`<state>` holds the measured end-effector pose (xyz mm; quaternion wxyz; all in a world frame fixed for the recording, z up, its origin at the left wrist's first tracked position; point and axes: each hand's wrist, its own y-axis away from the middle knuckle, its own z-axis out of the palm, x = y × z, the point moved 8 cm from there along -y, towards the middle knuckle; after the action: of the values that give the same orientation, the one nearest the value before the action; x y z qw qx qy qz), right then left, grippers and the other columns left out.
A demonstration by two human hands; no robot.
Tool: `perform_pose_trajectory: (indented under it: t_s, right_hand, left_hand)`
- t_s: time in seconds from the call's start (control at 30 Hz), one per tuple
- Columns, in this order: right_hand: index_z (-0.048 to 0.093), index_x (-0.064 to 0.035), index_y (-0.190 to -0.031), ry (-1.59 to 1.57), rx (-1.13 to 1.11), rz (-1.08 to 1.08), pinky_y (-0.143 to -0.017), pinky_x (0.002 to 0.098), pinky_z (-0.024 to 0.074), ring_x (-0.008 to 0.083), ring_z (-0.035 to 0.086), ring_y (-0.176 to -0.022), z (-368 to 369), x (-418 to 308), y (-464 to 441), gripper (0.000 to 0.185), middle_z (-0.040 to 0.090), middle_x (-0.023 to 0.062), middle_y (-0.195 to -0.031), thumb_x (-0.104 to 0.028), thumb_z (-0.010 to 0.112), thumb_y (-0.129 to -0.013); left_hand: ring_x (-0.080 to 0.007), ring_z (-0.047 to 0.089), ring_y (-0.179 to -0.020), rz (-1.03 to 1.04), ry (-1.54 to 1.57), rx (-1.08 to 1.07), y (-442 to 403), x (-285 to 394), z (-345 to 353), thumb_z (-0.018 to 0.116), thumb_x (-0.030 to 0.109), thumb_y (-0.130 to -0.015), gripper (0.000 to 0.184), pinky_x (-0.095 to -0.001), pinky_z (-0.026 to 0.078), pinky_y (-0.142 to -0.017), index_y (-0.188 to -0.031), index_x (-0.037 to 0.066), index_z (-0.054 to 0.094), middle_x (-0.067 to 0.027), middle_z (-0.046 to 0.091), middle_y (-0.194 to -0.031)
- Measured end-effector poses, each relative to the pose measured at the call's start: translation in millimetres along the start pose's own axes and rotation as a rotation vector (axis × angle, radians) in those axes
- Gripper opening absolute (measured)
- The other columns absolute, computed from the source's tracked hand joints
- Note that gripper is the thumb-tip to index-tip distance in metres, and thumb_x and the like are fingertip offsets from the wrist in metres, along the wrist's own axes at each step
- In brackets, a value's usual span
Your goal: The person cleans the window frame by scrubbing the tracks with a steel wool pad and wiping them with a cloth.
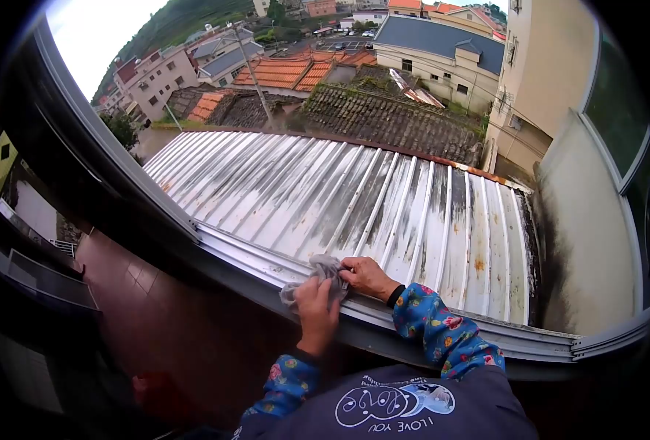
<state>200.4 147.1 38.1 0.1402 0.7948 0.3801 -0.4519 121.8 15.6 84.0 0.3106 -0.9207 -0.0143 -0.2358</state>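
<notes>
A crumpled grey cloth [327, 265] lies bunched over the metal window track [248, 257] on the sill. My left hand [317, 312] presses on the cloth from the near side, fingers closed on it. From the right, my right hand [369, 277] grips the cloth's far edge between thumb and fingers. Both wrists show dark cuffs and blue flowered sleeves [442, 326]. The underside of the cloth and the part of the track beneath it are hidden.
Beyond the sill a ribbed, stained metal roof [354, 205] slopes outward. The window frame [112, 125] rises at left, and a wall with a window [596, 213] stands at right. Tiled floor [130, 286] shows inside. Houses and tiled roofs [391, 114] are farther off.
</notes>
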Motion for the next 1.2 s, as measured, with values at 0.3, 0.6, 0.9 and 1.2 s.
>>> perform_pose_trajectory:
  t_s: [0.3,0.6,0.9,1.2]
  right_hand:
    - [0.064,0.0036,-0.098,-0.283,0.309,-0.11,-0.072,0.0263,0.0484,0.0111,0.059,-0.079,-71.3,-47.0,34.0,0.017,0.065,0.0064,-0.084,-0.008,0.058,-0.088]
    - [0.061,-0.0018,-0.105,-0.512,0.426,-0.29,-0.079,0.0231,0.0476,0.0083,0.057,-0.088,-176.4,-125.1,80.4,0.016,0.061,0.001,-0.095,-0.005,0.06,-0.09]
    - [0.063,0.0017,-0.102,-0.439,0.361,-0.024,-0.071,0.0215,0.0463,0.0063,0.055,-0.078,-224.5,-68.0,131.1,0.023,0.062,0.0003,-0.084,-0.019,0.064,-0.091]
    - [0.061,-0.0051,-0.118,-0.365,0.054,0.13,-0.091,0.0309,0.0436,0.0129,0.057,-0.099,-155.8,38.0,181.0,0.03,0.065,0.0036,-0.106,-0.013,0.061,-0.09]
  left_hand:
    - [-0.0351,0.051,-0.111,-0.232,0.393,0.052,-13.9,-5.2,-9.9,0.064,0.004,-0.078,0.046,-0.0409,0.04,-0.097,-0.123,0.0,0.052,-0.0193,0.056,-0.119]
    - [-0.0269,0.053,-0.109,0.004,0.873,-0.03,-72.8,104.4,-0.4,0.063,0.0,-0.08,0.055,-0.0345,0.042,-0.095,-0.131,0.001,0.043,-0.0156,0.051,-0.118]
    - [-0.016,0.055,-0.098,-0.099,1.252,-0.148,-91.6,149.3,33.4,0.051,0.01,-0.097,0.025,-0.0267,0.043,-0.088,-0.119,-0.001,0.055,-0.0079,0.057,-0.108]
    - [-0.0111,0.053,-0.104,-0.137,1.462,-0.283,-98.2,179.7,37.7,0.048,0.014,-0.099,0.03,-0.0237,0.041,-0.092,-0.125,-0.001,0.052,-0.0051,0.058,-0.113]
